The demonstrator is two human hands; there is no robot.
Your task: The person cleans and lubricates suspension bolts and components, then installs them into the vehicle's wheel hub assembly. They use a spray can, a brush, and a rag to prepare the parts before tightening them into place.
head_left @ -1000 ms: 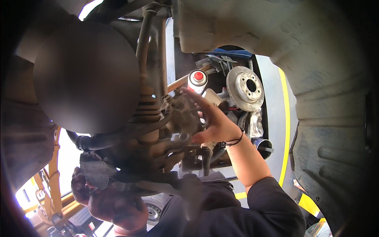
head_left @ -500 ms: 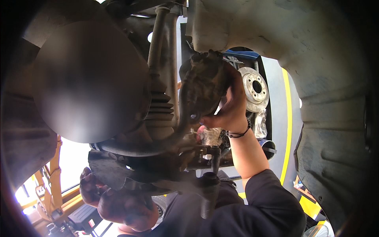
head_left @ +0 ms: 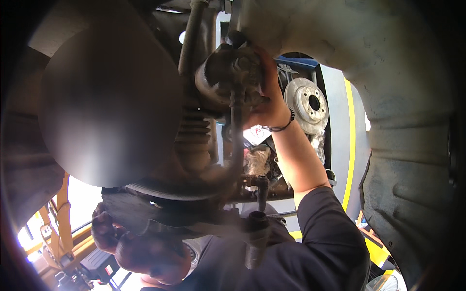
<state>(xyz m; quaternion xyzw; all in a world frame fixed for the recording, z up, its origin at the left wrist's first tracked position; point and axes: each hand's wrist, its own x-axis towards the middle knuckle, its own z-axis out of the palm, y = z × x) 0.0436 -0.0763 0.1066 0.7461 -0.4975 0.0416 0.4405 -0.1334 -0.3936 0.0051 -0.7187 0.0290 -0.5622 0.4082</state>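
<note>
A dirty brake caliper (head_left: 218,80) hangs in my right hand (head_left: 273,99) near the top middle. My fingers wrap round its far right side, partly hidden behind it. A dark brake hose (head_left: 237,131) runs down from the caliper. At the lower left, my left hand (head_left: 145,254) has its fingers curled beside the lower edge of a dark metal shield (head_left: 131,206). What those fingers close on is hidden. Above the shield, a large rounded area (head_left: 111,106) is too blurred to make out. A ribbed rubber boot (head_left: 194,138) sits between it and the hose.
The plastic wheel-arch liner (head_left: 403,145) curves round the top and right. Behind my forearm, a brake disc (head_left: 310,105) lies in a dark tray with plastic-wrapped pieces (head_left: 318,145). A ball-joint stud (head_left: 257,225) projects below the hose. Yellow lift parts (head_left: 60,208) stand at lower left.
My right hand has raised the caliper up and slightly left and turned it, so its rounded piston housing shows. The hose now hangs straighter. My left hand has shifted only slightly.
</note>
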